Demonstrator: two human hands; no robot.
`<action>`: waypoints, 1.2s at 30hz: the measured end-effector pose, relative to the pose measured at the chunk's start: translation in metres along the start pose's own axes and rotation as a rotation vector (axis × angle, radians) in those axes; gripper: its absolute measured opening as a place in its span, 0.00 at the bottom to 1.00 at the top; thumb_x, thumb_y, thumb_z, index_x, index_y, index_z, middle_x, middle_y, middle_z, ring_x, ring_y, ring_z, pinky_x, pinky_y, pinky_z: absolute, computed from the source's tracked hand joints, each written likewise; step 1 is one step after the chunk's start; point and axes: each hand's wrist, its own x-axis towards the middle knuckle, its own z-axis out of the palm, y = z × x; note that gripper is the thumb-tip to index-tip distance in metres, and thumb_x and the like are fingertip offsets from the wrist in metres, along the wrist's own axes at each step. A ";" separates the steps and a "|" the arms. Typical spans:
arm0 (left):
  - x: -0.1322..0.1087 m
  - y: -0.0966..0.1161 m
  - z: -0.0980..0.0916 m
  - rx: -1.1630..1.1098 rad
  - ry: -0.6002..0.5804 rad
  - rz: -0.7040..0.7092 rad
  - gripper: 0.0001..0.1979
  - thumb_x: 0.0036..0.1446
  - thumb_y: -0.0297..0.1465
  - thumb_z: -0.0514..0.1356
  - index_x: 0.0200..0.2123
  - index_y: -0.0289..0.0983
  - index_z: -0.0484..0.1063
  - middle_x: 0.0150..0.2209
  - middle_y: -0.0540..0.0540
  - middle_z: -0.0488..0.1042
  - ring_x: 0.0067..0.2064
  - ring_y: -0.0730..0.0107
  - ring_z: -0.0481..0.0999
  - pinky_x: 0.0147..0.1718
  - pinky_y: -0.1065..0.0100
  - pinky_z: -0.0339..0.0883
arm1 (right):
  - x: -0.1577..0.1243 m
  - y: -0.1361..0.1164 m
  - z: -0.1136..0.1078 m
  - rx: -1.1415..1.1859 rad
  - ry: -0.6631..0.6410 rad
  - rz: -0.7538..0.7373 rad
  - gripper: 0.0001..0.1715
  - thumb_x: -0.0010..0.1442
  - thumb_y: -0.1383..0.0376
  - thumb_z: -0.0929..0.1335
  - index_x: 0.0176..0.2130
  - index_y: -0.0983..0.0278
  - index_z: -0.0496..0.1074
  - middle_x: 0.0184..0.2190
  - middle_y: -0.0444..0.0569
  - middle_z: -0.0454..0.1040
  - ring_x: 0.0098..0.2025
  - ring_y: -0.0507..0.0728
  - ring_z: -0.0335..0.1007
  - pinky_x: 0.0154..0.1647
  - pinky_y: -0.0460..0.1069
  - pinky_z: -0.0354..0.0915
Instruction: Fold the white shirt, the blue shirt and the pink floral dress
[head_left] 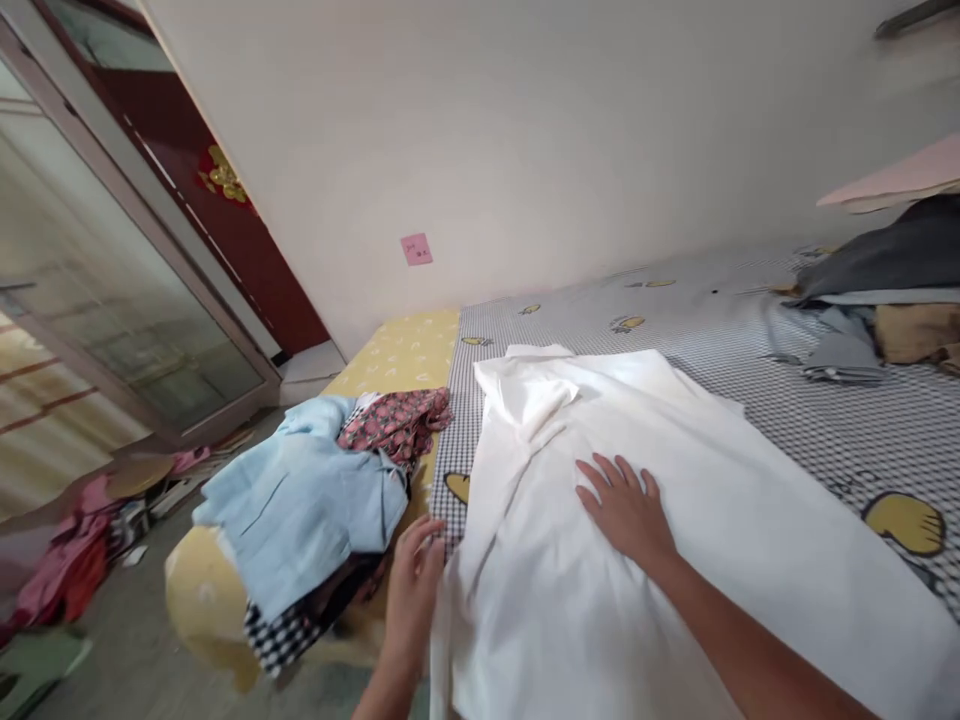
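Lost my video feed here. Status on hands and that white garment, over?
Right hand flat on white garment, spread on checked bedsheet. Left hand at its left edge, grip unclear. Clothes pile lies just left.

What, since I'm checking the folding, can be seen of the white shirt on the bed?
The white cotton-looking shirt lies spread on the black-and-white checked bedsheet, collar at the far end, lightly creased, with a fold bunched near the collar. The right hand rests flat on its middle; the left hand is at its left edge.
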 end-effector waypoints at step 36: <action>-0.106 0.120 -0.040 -0.924 0.021 -0.945 0.18 0.64 0.26 0.59 0.56 0.31 0.74 0.33 0.43 0.85 0.26 0.67 0.82 0.26 0.70 0.79 | -0.202 -0.066 -0.044 2.191 -0.397 0.428 0.56 0.47 0.23 0.66 0.67 0.42 0.63 0.73 0.48 0.60 0.73 0.66 0.56 0.69 0.69 0.59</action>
